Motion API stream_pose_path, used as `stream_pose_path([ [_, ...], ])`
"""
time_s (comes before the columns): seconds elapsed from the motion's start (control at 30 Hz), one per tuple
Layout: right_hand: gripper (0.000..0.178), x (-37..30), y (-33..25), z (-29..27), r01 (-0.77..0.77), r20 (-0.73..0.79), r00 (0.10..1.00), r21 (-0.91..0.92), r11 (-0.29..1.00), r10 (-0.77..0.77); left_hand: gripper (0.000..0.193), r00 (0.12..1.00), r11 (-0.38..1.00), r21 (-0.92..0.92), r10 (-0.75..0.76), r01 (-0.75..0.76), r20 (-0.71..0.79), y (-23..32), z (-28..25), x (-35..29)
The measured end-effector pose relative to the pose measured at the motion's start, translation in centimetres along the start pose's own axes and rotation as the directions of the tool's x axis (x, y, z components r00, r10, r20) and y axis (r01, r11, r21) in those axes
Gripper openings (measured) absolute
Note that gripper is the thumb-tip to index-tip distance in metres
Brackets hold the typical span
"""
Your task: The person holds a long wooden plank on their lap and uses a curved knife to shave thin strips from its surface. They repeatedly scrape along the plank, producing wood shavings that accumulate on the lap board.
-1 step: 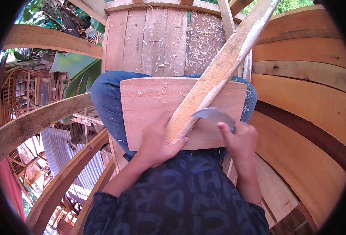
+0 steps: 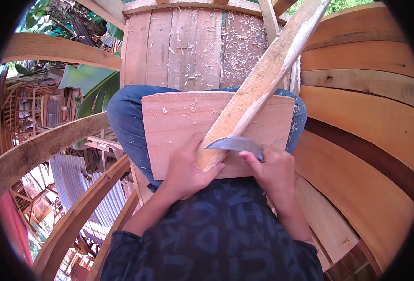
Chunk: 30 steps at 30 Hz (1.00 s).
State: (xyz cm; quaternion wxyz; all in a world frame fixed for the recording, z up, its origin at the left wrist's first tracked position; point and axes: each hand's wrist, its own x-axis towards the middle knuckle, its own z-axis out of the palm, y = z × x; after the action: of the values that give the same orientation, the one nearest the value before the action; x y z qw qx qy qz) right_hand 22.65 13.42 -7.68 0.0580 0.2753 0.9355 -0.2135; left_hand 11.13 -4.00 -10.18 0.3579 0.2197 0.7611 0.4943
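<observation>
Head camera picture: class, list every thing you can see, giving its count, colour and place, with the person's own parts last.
wooden stick: one, pale tan, slanting from top right down onto the board
curved blade: one, grey metal, against the stick's lower end
flat board: one, light wood, across the lap
plank platform: one, weathered brown, strewn with shavings, ahead
curved planks: several, reddish brown, right side
curved ribs: several, brown, left side
corrugated sheets: grey, below left
left hand: grip on the stick's lower end
right hand: grip on the blade
</observation>
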Motion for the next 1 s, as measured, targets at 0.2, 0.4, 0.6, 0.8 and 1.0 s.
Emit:
stream_pose_path([
  [0.2, 0.066, 1.1, 0.4, 0.4, 0.044, -0.004, 0.999, -0.148, 0.988, -0.045, 0.056, 0.999, 1.000, 0.008, 0.027, -0.027, -0.028, 0.2, 0.4, 0.2],
  [0.4, 0.070, 3.4, 3.5, 0.0, -0.190, -0.225, 0.962, -0.139, 0.972, 0.156, 0.060, 0.998, 0.999, 0.016, -0.047, 0.046, 0.036, 0.1, -0.3, 0.1],
  [0.6, 0.068, 3.7, 8.5, -6.0, -0.389, -0.273, 0.872, 0.122, 0.913, 0.408, 0.062, 0.992, 0.988, -0.148, -0.027, 0.046, 0.125, -0.7, -1.4, -0.3],
  [0.8, 0.064, -0.8, -0.7, 0.0, 0.055, -0.007, 0.998, 0.149, 0.987, -0.055, 0.064, 0.941, 0.895, -0.357, -0.160, 0.266, 0.299, -0.2, -1.5, -0.2],
  [1.0, 0.070, 0.6, 0.9, 1.6, 0.019, -0.076, 0.997, 0.013, 1.000, -0.018, 0.068, 0.968, 0.932, -0.331, -0.069, 0.149, 0.240, -1.1, -0.5, -1.3],
])
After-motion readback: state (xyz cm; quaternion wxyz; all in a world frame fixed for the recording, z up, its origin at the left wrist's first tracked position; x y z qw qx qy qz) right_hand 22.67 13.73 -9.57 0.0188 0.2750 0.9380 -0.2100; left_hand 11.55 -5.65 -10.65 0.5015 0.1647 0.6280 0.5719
